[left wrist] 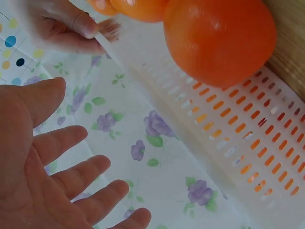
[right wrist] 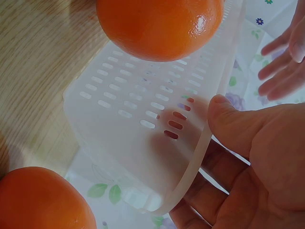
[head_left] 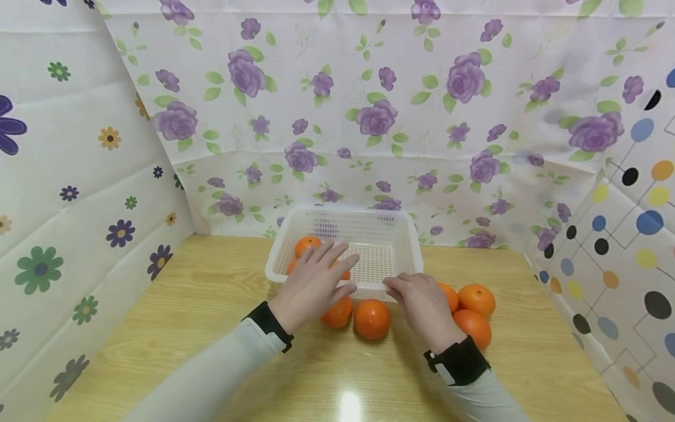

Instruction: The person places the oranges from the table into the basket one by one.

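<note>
A white plastic basket (head_left: 406, 246) with slotted walls stands near the back of the table in the head view. Its near rim, at the right corner, is pinched by my right hand (head_left: 424, 305); in the right wrist view the thumb (right wrist: 228, 114) lies on one side of the wall and the fingers on the other. My left hand (head_left: 311, 284) hovers over the basket's left part, fingers spread and holding nothing. Under and behind it lie several oranges, one of them plainly visible (head_left: 307, 245) inside the basket. The left hand partly hides the others.
Two oranges, the nearer one (head_left: 372, 319) fully in sight, sit on the wooden table (head_left: 211, 293) before the basket. Several more, including one orange (head_left: 477, 300), are grouped right of my right hand. Flowered cloth (head_left: 337, 117) hangs behind the table.
</note>
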A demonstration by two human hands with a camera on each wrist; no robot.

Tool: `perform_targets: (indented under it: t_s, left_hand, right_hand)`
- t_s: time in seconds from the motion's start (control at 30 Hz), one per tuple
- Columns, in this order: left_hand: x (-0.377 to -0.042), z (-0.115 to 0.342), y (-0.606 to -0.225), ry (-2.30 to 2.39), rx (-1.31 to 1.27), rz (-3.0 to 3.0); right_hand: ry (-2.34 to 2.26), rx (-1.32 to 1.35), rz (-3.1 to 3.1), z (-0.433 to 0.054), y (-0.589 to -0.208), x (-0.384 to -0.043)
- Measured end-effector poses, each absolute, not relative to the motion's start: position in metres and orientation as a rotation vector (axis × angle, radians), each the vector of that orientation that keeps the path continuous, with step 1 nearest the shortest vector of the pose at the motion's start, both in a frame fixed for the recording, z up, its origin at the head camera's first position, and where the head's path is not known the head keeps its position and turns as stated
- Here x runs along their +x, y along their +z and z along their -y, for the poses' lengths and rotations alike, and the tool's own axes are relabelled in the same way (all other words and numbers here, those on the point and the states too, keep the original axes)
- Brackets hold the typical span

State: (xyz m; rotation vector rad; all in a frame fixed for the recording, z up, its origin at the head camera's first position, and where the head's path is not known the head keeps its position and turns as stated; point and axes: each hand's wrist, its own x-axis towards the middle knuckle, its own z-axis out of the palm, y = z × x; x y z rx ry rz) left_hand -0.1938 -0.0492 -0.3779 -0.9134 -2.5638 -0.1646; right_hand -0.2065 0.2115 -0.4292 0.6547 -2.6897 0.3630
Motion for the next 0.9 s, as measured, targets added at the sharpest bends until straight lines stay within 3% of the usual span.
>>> perform_targets:
  t_s: [0.9]
  left_hand:
    - [-0.148,0.05,-0.399,-0.161,-0.983,2.452]
  right_hand:
    - [0.35,0.661,2.682,-0.212,-0.431,-0.208]
